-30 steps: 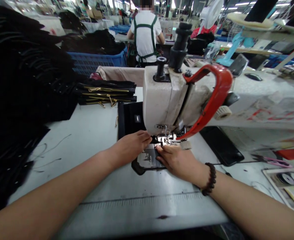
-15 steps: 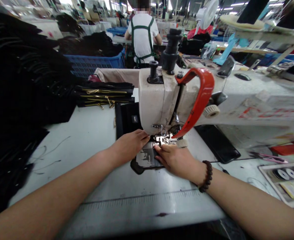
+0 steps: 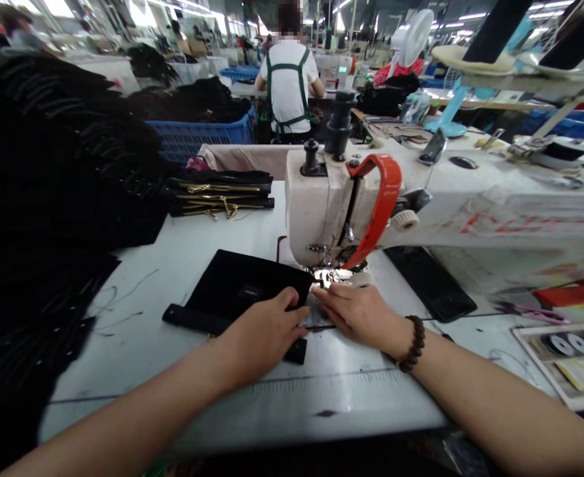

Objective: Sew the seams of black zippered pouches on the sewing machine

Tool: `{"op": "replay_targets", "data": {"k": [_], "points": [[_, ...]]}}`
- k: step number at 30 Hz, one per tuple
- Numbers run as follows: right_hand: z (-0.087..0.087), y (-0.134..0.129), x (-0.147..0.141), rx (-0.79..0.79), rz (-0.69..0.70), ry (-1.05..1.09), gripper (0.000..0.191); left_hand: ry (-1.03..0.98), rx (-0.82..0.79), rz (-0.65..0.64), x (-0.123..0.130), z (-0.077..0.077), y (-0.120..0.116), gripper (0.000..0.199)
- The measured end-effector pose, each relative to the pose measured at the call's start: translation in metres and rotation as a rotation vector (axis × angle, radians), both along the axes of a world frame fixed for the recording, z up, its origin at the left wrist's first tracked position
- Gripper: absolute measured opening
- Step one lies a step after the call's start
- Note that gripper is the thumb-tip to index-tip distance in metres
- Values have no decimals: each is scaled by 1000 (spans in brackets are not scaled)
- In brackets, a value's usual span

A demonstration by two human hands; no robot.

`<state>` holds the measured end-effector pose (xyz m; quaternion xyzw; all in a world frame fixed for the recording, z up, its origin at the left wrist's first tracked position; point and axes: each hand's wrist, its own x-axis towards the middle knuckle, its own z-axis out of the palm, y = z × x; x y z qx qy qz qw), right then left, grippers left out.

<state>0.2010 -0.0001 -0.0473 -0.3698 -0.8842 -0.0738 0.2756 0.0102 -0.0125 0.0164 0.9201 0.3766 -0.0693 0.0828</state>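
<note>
A flat black fabric piece (image 3: 227, 278) with a small label lies tilted on the sewing table, left of the presser foot (image 3: 325, 277). Its far right corner reaches the needle area of the white sewing machine (image 3: 309, 205). My left hand (image 3: 264, 334) grips the piece near its right side, thumb and fingers on the cloth and the rolled front strip. Beside the presser foot, my right hand (image 3: 358, 315) rests on the machine bed with fingers stretched out. Its fingertips are close to the piece's corner; whether they touch it I cannot tell.
Black pieces with gold zippers (image 3: 222, 195) are stacked behind at left, beside a large black pile (image 3: 67, 199). A phone (image 3: 431, 285) lies under the machine arm. At right are a bobbin tray (image 3: 565, 364) and pink-handled snips (image 3: 543, 313). A person (image 3: 289, 86) sits ahead.
The black piece has come out from behind the machine head toward me and swung round at the left. My left hand moved nearer with it; my right hand has hardly shifted.
</note>
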Motion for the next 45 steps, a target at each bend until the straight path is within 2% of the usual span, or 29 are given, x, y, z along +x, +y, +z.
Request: {"op": "replay_targets", "data": {"k": [2, 4, 13, 16, 18, 20, 22, 24, 27, 29, 32, 34, 38, 42, 45], "points": [[1, 0, 0, -11, 41, -3, 25, -18, 24, -14, 9, 1, -6, 31], [2, 0, 1, -21, 59, -2, 24, -13, -55, 12, 16, 3, -9, 30], [-2, -1, 3, -54, 71, -3, 25, 7, -530, 357, 23, 12, -2, 39], [-1, 1, 4, -216, 90, -36, 29, -16, -618, 379, 18, 15, -5, 42], [1, 1, 7, -408, 119, -85, 34, 7, -524, 267, 11, 14, -14, 59], [4, 0, 12, -552, 185, -126, 37, 22, -218, 98, 0, 10, -24, 72], [8, -1, 16, -574, 264, -129, 36, -53, 128, -7, -11, 4, -32, 55], [10, -3, 19, -490, 305, -74, 37, -188, 286, -28, -18, 2, -33, 33], [14, -6, 20, -284, 297, 66, 56, -330, 250, -16, -15, 9, -27, 23], [17, -9, 19, -138, 227, 101, 62, -342, 263, -27, -6, 18, -24, 19], [22, -13, 19, 50, 62, 97, 38, -256, 363, -101, 9, 26, -26, 17], [26, -15, 19, 117, 34, 89, 31, -202, 410, -142, 15, 25, -30, 17], [26, -21, 18, 127, 191, -64, 28, -138, 421, -159, 11, 10, -40, 17], [21, -24, 16, 68, 263, -53, 23, -19, 431, -83, 5, -3, -48, 31], [19, -22, 17, 39, 313, -49, 22, -41, 427, -91, 6, -4, -49, 35]]}}
